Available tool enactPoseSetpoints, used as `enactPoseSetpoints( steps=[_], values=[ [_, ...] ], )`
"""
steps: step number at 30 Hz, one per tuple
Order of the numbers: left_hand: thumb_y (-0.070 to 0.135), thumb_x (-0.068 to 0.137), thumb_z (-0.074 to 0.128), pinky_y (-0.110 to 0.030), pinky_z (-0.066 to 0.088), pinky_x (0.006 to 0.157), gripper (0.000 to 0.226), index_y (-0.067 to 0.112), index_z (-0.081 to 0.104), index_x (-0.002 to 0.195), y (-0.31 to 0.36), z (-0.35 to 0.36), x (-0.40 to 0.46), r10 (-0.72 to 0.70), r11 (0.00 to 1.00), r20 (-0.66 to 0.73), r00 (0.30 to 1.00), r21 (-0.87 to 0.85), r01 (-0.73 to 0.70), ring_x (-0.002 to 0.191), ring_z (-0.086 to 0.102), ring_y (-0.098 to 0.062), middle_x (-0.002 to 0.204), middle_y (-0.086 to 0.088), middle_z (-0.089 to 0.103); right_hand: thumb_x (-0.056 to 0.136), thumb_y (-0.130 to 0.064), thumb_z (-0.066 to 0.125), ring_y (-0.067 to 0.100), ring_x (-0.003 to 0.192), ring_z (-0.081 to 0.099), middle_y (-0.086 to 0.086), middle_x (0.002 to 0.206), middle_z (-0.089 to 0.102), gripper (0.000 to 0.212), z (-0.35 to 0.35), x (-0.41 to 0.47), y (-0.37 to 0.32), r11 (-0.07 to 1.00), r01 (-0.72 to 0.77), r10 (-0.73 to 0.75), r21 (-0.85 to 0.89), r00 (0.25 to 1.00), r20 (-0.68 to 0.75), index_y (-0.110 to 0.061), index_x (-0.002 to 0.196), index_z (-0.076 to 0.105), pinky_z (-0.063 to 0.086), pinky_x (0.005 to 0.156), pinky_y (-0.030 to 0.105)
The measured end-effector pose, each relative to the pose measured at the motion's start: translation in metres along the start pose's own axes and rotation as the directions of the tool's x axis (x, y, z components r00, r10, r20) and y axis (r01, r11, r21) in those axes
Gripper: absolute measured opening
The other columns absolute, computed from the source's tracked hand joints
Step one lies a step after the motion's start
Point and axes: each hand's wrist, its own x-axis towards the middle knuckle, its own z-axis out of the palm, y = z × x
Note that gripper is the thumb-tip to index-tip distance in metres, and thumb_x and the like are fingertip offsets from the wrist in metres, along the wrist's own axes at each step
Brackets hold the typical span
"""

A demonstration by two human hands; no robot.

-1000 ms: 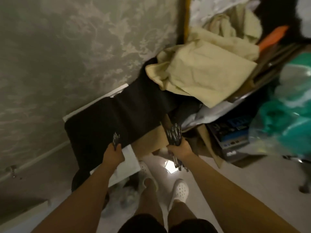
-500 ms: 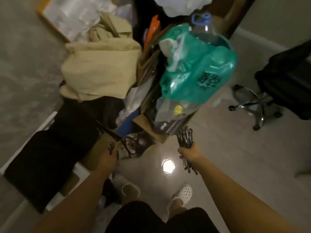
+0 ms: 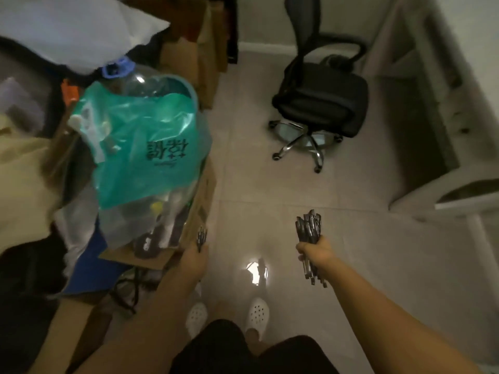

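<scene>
1. The pale tiled floor [image 3: 270, 184] fills the middle of the scene, with a bright spot of light reflected in it near the person's feet.
2. A black office chair [image 3: 321, 103] on a chrome wheeled base stands far off, to the right of centre.
3. A green plastic bag [image 3: 145, 147] with dark print sits on top of the clutter at the left, draped over a big clear bottle [image 3: 140, 82] with a blue cap.
4. A brown cardboard box [image 3: 199, 211] lies under the bag, its near flap just beside the left hand.
5. Two white perforated shoes [image 3: 258, 314] stand on the floor at the near edge, between the forearms.
6. The right hand [image 3: 316, 251] is held out over the floor right of centre, its fingers wrapped tightly round a thick bundle of pens [image 3: 309, 229] – dark ends stick out above and below the fist.
7. The left hand [image 3: 195, 256] hangs left of centre, close to the box, curled round a few pens [image 3: 201, 237] whose tips point away from the person – a far thinner clutch than the other, and well apart from it.
</scene>
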Motion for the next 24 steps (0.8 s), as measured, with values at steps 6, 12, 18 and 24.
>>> enactPoseSetpoints(
  steps=[6, 12, 18, 24],
  values=[
    [0.025, 0.098, 0.046, -0.052, 0.051, 0.083, 0.019, 0.008, 0.053, 0.102, 0.110, 0.056, 0.036, 0.060, 0.998, 0.151, 0.987, -0.001, -0.061, 0.093, 0.061, -0.046, 0.089, -0.025, 0.059, 0.084, 0.000, 0.065, 0.018, 0.056, 0.061, 0.010, 0.082, 0.063, 0.025, -0.079, 0.032, -0.001, 0.988, -0.041, 0.062, 0.150, 0.989, -0.136, -0.020, 0.084, 0.050, 0.052, 0.054, 0.031],
    [0.024, 0.099, 0.044, -0.060, 0.048, 0.081, 0.015, 0.011, 0.045, 0.092, 0.211, 0.113, 0.091, 0.137, 0.981, 0.252, 0.958, 0.099, -0.166, 0.074, 0.050, -0.032, 0.079, -0.019, 0.050, 0.085, -0.005, 0.067, 0.017, 0.058, 0.064, 0.010, 0.087, 0.065, 0.023, -0.146, 0.081, -0.024, 0.963, -0.084, 0.142, 0.255, 0.966, -0.216, -0.016, 0.094, 0.051, 0.053, 0.055, 0.030],
    [0.026, 0.099, 0.045, -0.042, 0.046, 0.068, 0.017, 0.010, 0.050, 0.095, 0.331, 0.163, 0.144, 0.209, 0.952, 0.348, 0.914, 0.143, -0.272, 0.073, 0.051, -0.028, 0.082, -0.014, 0.054, 0.085, -0.002, 0.067, 0.019, 0.059, 0.063, 0.011, 0.082, 0.063, 0.021, -0.215, 0.137, -0.080, 0.922, -0.094, 0.213, 0.375, 0.933, -0.290, -0.015, 0.091, 0.051, 0.052, 0.053, 0.030],
    [0.029, 0.099, 0.044, -0.051, 0.050, 0.087, 0.029, 0.008, 0.052, 0.115, 0.453, 0.207, 0.180, 0.241, 0.910, 0.423, 0.874, 0.215, -0.355, 0.096, 0.061, -0.042, 0.103, -0.022, 0.062, 0.086, -0.003, 0.068, 0.016, 0.058, 0.062, 0.008, 0.081, 0.062, 0.028, -0.281, 0.187, -0.136, 0.894, -0.053, 0.234, 0.445, 0.902, -0.362, -0.021, 0.083, 0.047, 0.051, 0.052, 0.026]
  ],
)
